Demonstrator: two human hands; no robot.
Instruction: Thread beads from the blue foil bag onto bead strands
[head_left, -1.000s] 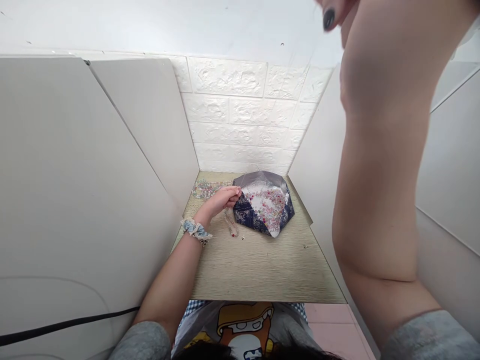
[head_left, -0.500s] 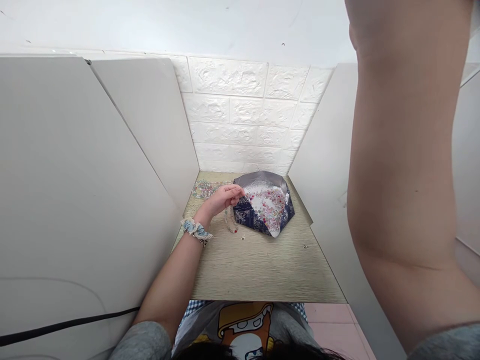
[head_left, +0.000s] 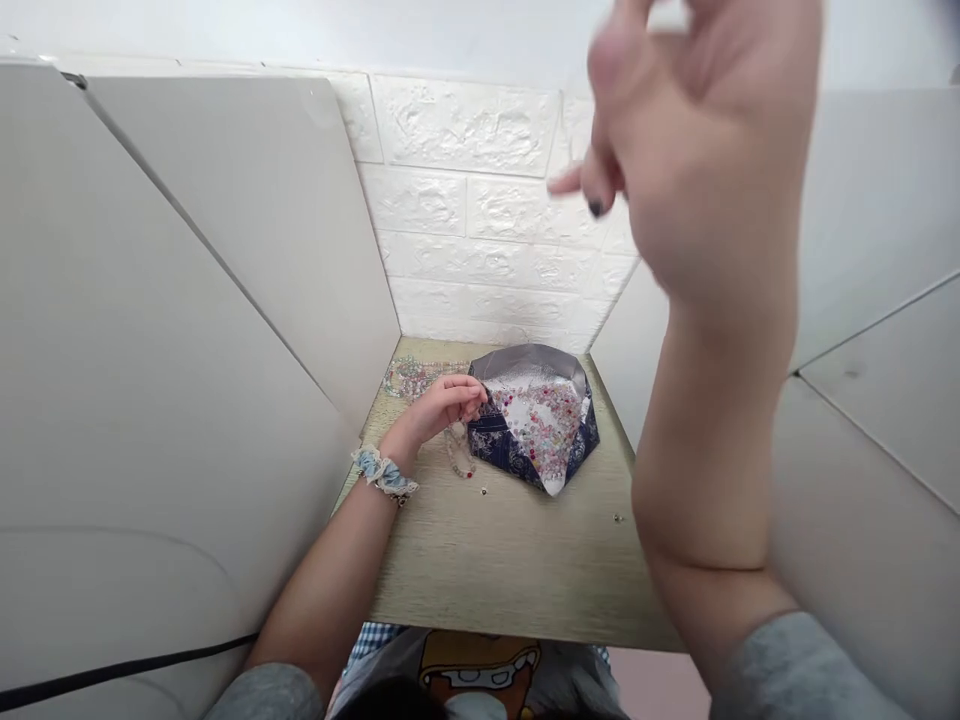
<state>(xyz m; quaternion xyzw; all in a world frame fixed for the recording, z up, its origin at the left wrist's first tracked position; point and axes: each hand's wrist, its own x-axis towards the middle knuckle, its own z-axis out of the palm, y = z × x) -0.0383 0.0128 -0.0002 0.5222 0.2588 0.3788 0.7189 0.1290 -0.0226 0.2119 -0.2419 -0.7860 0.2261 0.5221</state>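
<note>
My left hand [head_left: 450,402], a blue scrunchie [head_left: 384,472] round its wrist, is closed in a pinch over the table. Below its fingers a bead string [head_left: 459,455] hangs in a curve onto the wood. Just right of the fingertips lies an opened dark blue patterned pouch [head_left: 491,443] with a silvery lining, where many small pink, red and clear beads [head_left: 551,425] are spread. High up and close to the camera is my right hand [head_left: 690,150], with some fingers bent. Motion smears it and the top edge cuts its fingers, so any hold is unclear.
More bead strands [head_left: 416,378] lie at the table's back left. Small metal pieces [head_left: 484,491] rest on the wooden tabletop [head_left: 510,570]. White panels [head_left: 225,240] stand at both sides, and a white brick wall [head_left: 465,200] closes the back.
My right hand has come down and left into view; before, only its forearm and wrist showed. My left hand stays pinched beside the pouch. The camera view has shifted slightly.
</note>
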